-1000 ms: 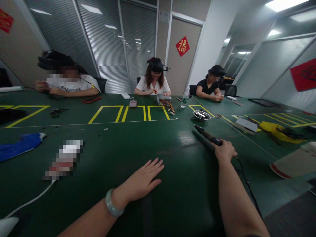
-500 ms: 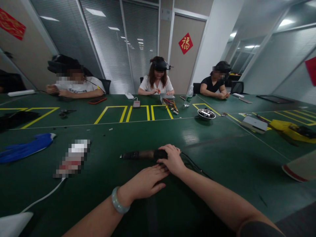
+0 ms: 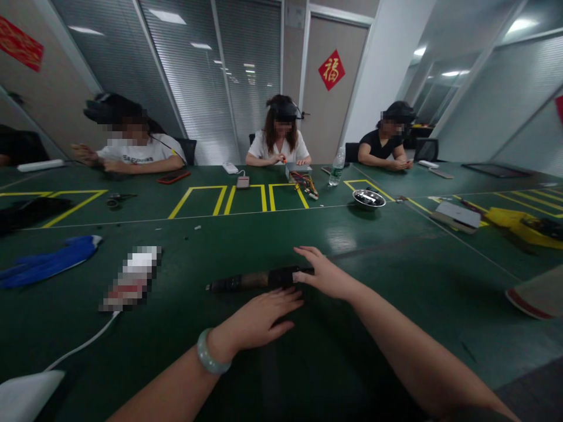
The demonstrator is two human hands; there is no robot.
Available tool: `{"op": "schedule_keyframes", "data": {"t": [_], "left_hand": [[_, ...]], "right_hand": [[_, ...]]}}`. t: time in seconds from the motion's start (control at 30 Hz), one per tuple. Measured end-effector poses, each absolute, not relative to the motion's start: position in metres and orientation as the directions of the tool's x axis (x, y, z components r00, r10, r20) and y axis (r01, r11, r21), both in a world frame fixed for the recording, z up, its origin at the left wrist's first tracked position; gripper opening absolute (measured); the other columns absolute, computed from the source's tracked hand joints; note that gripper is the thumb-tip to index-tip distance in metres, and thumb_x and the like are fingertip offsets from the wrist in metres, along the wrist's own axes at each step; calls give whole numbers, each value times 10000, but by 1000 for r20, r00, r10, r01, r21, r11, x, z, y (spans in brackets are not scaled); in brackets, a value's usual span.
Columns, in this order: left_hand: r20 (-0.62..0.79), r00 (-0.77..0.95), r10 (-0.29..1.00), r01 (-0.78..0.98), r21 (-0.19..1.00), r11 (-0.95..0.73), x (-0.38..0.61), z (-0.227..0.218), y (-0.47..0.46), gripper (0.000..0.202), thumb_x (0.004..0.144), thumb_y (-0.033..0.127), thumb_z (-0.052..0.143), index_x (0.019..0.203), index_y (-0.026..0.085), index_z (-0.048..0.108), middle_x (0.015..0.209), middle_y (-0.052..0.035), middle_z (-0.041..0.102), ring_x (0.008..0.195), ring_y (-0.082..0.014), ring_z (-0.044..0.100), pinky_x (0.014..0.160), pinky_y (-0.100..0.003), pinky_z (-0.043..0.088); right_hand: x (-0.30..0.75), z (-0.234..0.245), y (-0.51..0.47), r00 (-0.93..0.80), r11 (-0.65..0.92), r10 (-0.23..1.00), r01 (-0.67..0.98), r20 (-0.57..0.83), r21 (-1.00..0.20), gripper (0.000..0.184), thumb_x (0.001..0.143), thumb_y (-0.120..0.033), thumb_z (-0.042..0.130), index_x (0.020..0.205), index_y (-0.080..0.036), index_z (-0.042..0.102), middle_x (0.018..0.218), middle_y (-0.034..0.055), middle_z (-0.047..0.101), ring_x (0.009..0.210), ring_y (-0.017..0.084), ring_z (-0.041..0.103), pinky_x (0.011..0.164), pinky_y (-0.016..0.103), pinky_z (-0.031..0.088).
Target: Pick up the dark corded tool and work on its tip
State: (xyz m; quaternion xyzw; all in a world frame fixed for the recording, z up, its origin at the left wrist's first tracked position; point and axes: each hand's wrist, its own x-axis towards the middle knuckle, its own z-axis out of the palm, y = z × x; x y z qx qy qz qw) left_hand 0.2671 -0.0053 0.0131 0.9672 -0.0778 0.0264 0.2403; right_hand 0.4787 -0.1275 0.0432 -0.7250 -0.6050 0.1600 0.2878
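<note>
A dark, pen-shaped electric screwdriver lies on the green table, its bit pointing left. My right hand is at the tool's rear end with thumb and fingers spread apart; the thumb overlaps that end, and whether it touches I cannot tell. Just below the tool, my left hand rests palm down with the fingers stretched out, holding nothing. A pale bangle circles the left wrist. The cord behind the screwdriver is mostly hidden by my right hand.
A blue glove and a blurred-out device on a white cable lie to the left. Farther off are a metal bowl, a water bottle and a yellow bag. Three people sit across the table.
My right hand has opened and let go of the screwdriver, shifting slightly right. The screwdriver has moved a little left and lies more plainly on the table. My left hand has barely moved.
</note>
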Motion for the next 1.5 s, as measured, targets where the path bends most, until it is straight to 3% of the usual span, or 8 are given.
{"op": "schedule_keyframes", "data": {"t": [0.1, 0.27, 0.5, 0.67, 0.8, 0.97, 1.3, 1.5], "left_hand": [[65, 988, -142, -156, 465, -871, 267, 15, -5, 515, 948, 372, 462, 1446, 315, 340, 1522, 9, 310, 1409, -194, 275, 1166, -406, 242], [59, 988, -144, -155, 479, -864, 267, 21, -6, 518, 949, 372, 462, 1449, 320, 334, 1524, 13, 304, 1406, -199, 283, 1159, -413, 259], [64, 989, -136, -150, 431, -890, 266, 22, -14, 470, 949, 402, 457, 1408, 311, 409, 1475, -7, 408, 1354, -220, 384, 1110, -421, 337], [237, 963, 128, 27, 389, -921, 284, 31, -25, 284, 947, 296, 447, 1194, 262, 583, 1181, -38, 635, 1103, -203, 576, 958, -391, 463], [318, 920, 228, 142, 273, -952, 319, 33, -25, 381, 866, 257, 566, 1241, 222, 509, 1341, -71, 511, 1277, -258, 425, 1086, -456, 336], [208, 935, 286, 242, 214, -946, 353, 21, -26, 205, 889, 271, 547, 1080, 200, 531, 1080, -68, 586, 999, -221, 578, 880, -378, 466], [216, 933, 289, 243, 217, -945, 361, 17, -20, 127, 929, 257, 468, 1017, 201, 542, 1019, -40, 561, 874, -180, 566, 705, -295, 462], [237, 928, 286, 223, 262, -939, 358, 13, -16, 140, 937, 262, 463, 1009, 193, 560, 1000, -39, 570, 830, -165, 565, 685, -283, 451]], "right_hand": [[504, 67, -158, 270, -238, 963, 874, 14, -424, 346, 849, -517, 605, 1090, -273, 651, 1142, 59, 545, 962, 217, 575, 857, 339, 441], [519, 65, -193, 164, -198, 977, 932, -135, -304, 321, 748, -547, 700, 860, -247, 677, 890, 17, 578, 707, 160, 559, 598, 261, 389], [502, 23, -180, 209, -280, 959, 801, -191, -529, 168, 843, -351, 612, 766, -202, 624, 716, -9, 622, 572, 115, 564, 510, 212, 382], [489, 10, -170, 303, -445, 891, 424, -340, -789, 245, 912, -428, 500, 895, -188, 551, 555, -40, 580, 443, 125, 576, 409, 196, 422], [481, 6, -162, 403, -375, 892, 405, -205, -834, 211, 925, -401, 468, 917, -203, 538, 672, -26, 646, 423, 109, 561, 401, 204, 420], [487, 1, -161, 561, -329, 827, 551, 49, -767, 137, 904, -327, 519, 921, -220, 603, 798, -12, 691, 674, 138, 647, 603, 237, 474], [500, -2, -155, 510, -381, 829, 817, 232, -434, 154, 908, -286, 550, 986, -260, 679, 961, 18, 681, 847, 192, 632, 769, 304, 465], [498, -8, -154, 440, -315, 862, 854, 250, -415, 168, 913, -269, 549, 1000, -262, 693, 958, 25, 651, 829, 173, 614, 769, 288, 463]]}}
